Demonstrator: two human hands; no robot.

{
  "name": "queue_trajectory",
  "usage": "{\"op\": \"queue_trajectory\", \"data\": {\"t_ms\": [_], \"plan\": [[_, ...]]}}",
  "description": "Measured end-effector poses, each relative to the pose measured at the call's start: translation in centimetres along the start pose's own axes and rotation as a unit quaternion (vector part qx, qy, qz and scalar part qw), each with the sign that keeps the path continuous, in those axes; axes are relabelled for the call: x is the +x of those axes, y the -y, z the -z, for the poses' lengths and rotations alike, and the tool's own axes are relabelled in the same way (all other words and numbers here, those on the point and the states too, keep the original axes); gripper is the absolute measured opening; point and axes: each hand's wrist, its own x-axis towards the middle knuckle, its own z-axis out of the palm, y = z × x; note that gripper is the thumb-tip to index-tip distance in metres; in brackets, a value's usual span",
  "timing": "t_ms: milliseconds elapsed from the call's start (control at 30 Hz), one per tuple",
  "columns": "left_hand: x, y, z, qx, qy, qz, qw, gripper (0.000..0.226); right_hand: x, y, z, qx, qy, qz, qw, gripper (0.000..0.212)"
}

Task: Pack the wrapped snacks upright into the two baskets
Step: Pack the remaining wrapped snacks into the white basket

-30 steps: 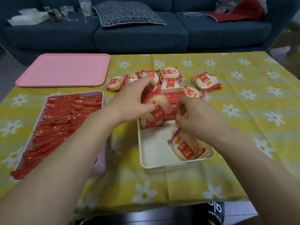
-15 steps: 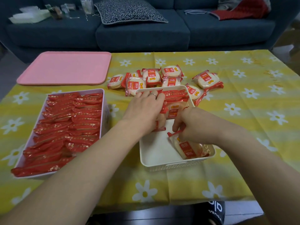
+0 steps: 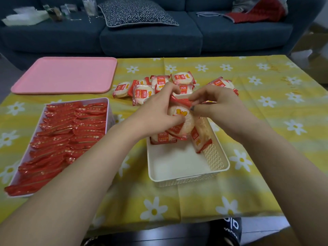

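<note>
Both hands, left hand (image 3: 158, 110) and right hand (image 3: 215, 103), held their grip pinched on one wrapped rice cracker (image 3: 181, 118) above the cream basket (image 3: 188, 176) (far end already stocked), which next apparently needed lowering upright beside those below.

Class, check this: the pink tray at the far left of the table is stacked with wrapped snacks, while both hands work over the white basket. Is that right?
Not quite. In the head view the pink tray holds nothing; the loose wrapped snacks lie on the tablecloth beside it. The left hand and right hand do work over the white basket.
</note>
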Motion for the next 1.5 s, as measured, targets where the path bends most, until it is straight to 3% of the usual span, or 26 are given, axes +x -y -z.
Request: {"op": "queue_trajectory", "data": {"t_ms": [100, 200, 267, 400, 500, 633, 733, 800, 967, 1100, 1367, 1500], "plan": [[0.2, 0.5, 0.4, -0.015, -0.012, 0.007, 1.000, 0.038, 0.3, -0.8, -0.3, -0.162, -0.046, 0.060, 0.984, 0.026], [0.3, 1.1, 0.7, -0.033, -0.035, 0.010, 0.999, 0.030, 0.1, -1.7, -0.8, -0.428, 0.011, 0.087, 0.900, 0.035], [0.4, 1.5, 0.9, -0.042, -0.045, 0.016, 0.998, 0.030, 0.0, -2.3, -1.5, -0.541, 0.058, 0.093, 0.834, 0.037], [0.4, 2.0, 1.0, -0.054, -0.041, 0.023, 0.997, 0.031, -0.2, -2.3, -2.4, -0.640, 0.091, 0.098, 0.757, 0.043], [0.4, 2.1, 1.2, -0.051, -0.047, 0.020, 0.997, 0.028, -0.2, -1.9, -2.9, -0.668, 0.085, 0.091, 0.734, 0.038], [0.2, 2.1, 1.3, -0.028, -0.041, 0.018, 0.999, 0.024, -0.5, -1.4, -2.7, -0.632, 0.087, 0.084, 0.766, 0.030], [-0.1, 2.1, 1.1, -0.012, -0.016, 0.020, 1.000, 0.018, -0.8, -1.3, -1.5, -0.518, 0.075, 0.059, 0.850, 0.033], [-0.3, 2.0, 1.0, -0.003, -0.001, 0.018, 1.000, 0.016, -0.8, -1.1, -0.9, -0.464, 0.079, 0.051, 0.881, 0.033], [-0.5, 2.2, 1.1, 0.024, 0.040, 0.016, 0.999, 0.018, -0.5, -1.2, -0.1, -0.369, 0.098, 0.033, 0.924, 0.041], [-0.8, 2.5, 1.2, 0.042, 0.061, 0.001, 0.997, 0.019, 0.0, -1.5, -0.2, -0.304, 0.044, 0.046, 0.950, 0.046], [-1.1, 2.3, 1.3, 0.028, 0.059, -0.019, 0.998, 0.021, 0.3, -1.0, 0.3, -0.256, -0.013, 0.031, 0.966, 0.050], [-1.2, 1.8, 1.7, -0.026, 0.062, -0.011, 0.998, 0.026, -0.1, -0.1, 2.1, -0.030, 0.001, -0.044, 0.999, 0.037]]}}
